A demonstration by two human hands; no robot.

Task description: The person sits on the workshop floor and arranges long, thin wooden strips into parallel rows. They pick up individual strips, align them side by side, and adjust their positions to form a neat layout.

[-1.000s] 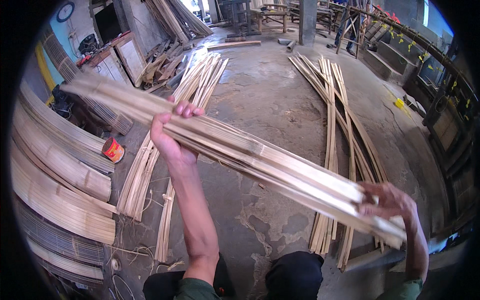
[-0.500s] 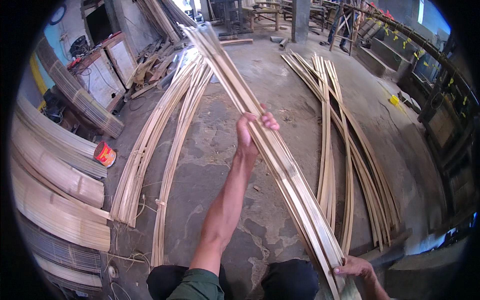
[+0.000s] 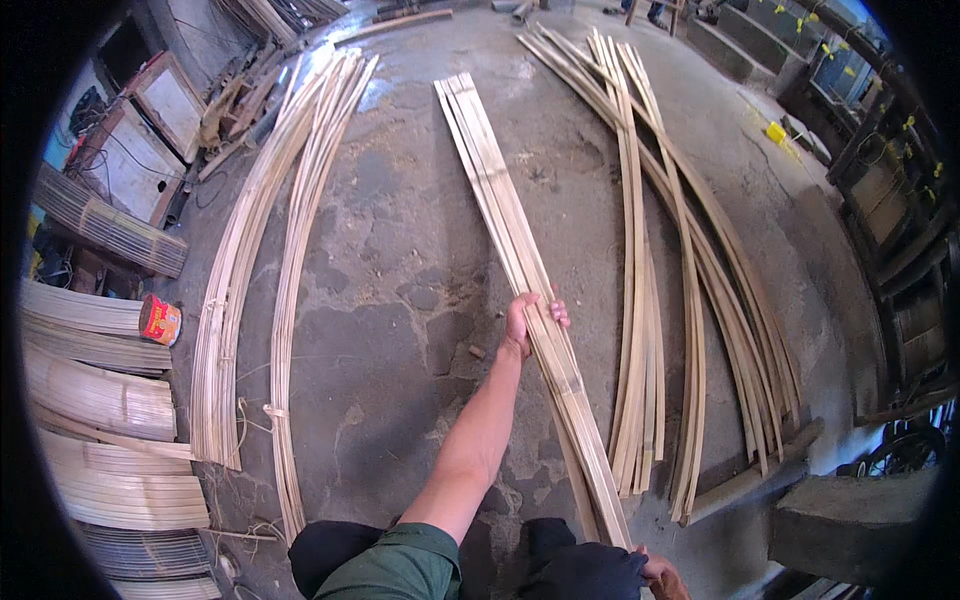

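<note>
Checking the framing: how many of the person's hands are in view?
2: the left hand grips the strip bundle around its middle; the right hand is by its near end, partly hidden.

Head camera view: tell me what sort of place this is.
Most likely a bamboo workshop: the left hand grips a bundle of split strips, more long strips lie on the bare floor, and slatted panels line the left side.

Long pale bamboo bundles (image 3: pixel 222 320) lie on grey concrete floor (image 3: pixel 400 350) at your eleven o'clock, crossed tan bamboo strips (image 3: pixel 694 320) at one; held straight pale bamboo slats (image 3: pixel 502 215) between.
</note>
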